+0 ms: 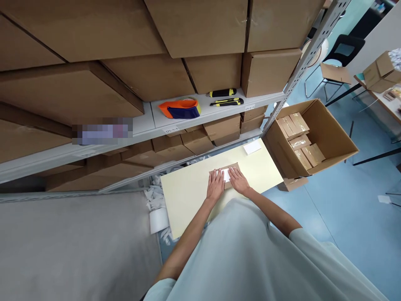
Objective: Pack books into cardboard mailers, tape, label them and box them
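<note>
A small brown cardboard box [237,166] lies on the pale yellow board [184,200] in front of me, with a white label [226,175] on its top. My left hand [216,185] rests flat on the left part of box and label, fingers stretched out. From the right, my right hand [238,180] presses on the label's other side, its fingers also extended. Neither hand is wrapped round anything. A white stack of labels or paper [252,147] sits near the board's far right corner.
Behind the board, a metal shelf [144,133] holds large cartons [200,25], an orange and blue tape dispenser [180,109] and yellow-black cutters [223,93]. At right stands an open carton [332,138] with small boxes inside. White paper strips [155,196] and a roll [158,220] lie left.
</note>
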Demonstrator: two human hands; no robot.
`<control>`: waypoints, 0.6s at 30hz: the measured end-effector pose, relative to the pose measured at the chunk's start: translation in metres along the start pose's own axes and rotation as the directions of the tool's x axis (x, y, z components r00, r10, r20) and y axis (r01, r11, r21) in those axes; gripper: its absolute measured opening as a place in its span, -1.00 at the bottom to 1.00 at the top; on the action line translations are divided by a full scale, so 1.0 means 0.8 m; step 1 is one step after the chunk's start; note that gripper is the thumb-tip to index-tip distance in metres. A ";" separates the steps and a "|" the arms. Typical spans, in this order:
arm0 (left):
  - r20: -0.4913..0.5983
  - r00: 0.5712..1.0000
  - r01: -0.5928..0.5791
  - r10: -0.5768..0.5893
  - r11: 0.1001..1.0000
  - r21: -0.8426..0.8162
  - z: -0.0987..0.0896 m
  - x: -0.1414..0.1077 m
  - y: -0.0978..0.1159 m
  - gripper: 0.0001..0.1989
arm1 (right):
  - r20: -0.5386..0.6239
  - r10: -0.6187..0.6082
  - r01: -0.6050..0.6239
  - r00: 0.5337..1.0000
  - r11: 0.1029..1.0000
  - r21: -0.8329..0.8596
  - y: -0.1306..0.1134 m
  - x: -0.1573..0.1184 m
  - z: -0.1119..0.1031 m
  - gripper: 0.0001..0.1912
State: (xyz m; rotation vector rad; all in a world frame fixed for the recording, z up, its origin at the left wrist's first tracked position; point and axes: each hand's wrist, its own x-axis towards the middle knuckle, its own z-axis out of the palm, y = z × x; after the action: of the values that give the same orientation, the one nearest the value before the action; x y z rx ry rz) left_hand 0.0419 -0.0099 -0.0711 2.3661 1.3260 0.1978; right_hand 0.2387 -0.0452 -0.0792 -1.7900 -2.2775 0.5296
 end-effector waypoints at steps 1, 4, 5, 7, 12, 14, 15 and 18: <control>-0.001 1.000 0.006 -0.006 1.000 -0.002 0.002 0.001 0.001 -0.37 | -0.002 -0.010 0.010 1.000 1.000 0.008 0.000 0.002 0.001 -0.35; -0.016 0.999 0.040 -0.040 0.999 0.006 0.008 -0.003 -0.001 -0.37 | -0.012 -0.031 0.031 0.999 0.999 0.025 0.007 0.006 0.000 -0.36; -0.024 0.998 0.053 -0.053 0.998 0.012 0.009 -0.005 -0.004 -0.37 | -0.018 -0.031 0.032 0.999 0.999 0.025 0.012 0.006 -0.001 -0.37; -0.043 0.995 0.086 -0.085 0.996 0.027 0.009 -0.010 -0.012 -0.37 | -0.028 -0.023 0.024 0.999 1.000 0.018 0.022 0.006 -0.003 -0.37; -0.091 0.980 0.184 -0.179 0.982 0.051 0.011 -0.018 -0.029 -0.36 | -0.018 -0.023 0.023 1.000 1.000 -0.009 0.042 0.006 -0.002 -0.36; -0.116 0.969 0.226 -0.218 0.972 0.057 0.015 -0.019 -0.027 -0.35 | -0.025 -0.026 0.025 0.999 0.999 -0.020 0.042 0.006 0.003 -0.35; -0.131 0.962 0.248 -0.238 0.967 0.061 0.018 -0.019 -0.024 -0.36 | -0.038 -0.024 0.024 0.999 0.999 -0.022 0.040 0.006 0.006 -0.35; -0.179 0.944 0.295 -0.277 0.952 0.082 0.032 -0.018 -0.003 -0.37 | -0.086 -0.013 0.011 0.996 1.000 -0.017 0.031 0.006 0.018 -0.32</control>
State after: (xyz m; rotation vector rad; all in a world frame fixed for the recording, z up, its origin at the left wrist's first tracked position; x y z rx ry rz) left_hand 0.0403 -0.0286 -0.0943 2.2463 1.7828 0.2455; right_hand 0.2543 -0.0374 -0.1021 -1.7699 -2.2402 0.4241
